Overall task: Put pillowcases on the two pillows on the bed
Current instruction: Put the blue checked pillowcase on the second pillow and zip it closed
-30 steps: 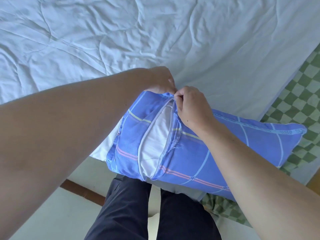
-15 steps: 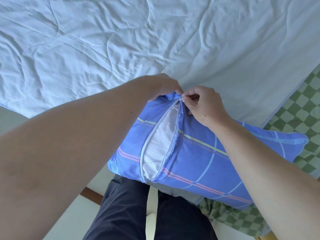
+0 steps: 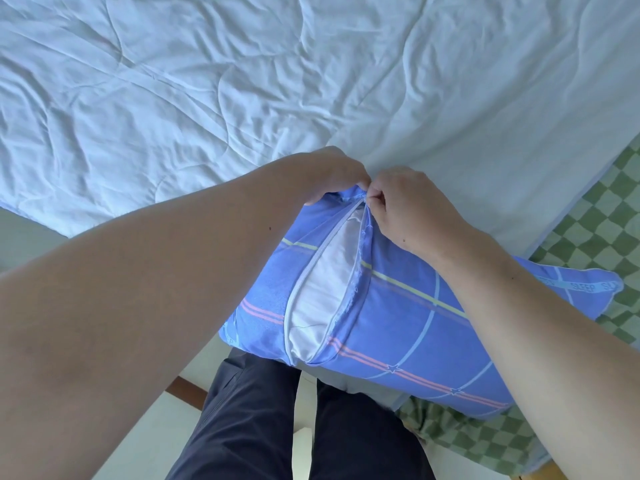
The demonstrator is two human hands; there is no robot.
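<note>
The pillow sits in its blue pillowcase at the bed's near edge, against your legs, white showing through the open zipper slit. Your left hand grips the pillowcase's far corner; your right hand pinches the zipper end there. A pale blue quilt lies beyond.

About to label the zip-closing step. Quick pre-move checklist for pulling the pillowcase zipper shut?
1. Pillow fully inside the pillowcase: ok, white filling shows only through the open slit.
2. Right hand on the zipper pull at the far end: cannot tell, the fingers pinch there but the pull itself is hidden.
3. Left hand anchoring the fabric at the same end: ok, it grips the pillowcase corner.
4. Zipper track free of trapped fabric: not ok, frayed threads hang along the right edge of the opening.
5. Pillow supported: ok, its far end rests on the light blue quilt.
</note>
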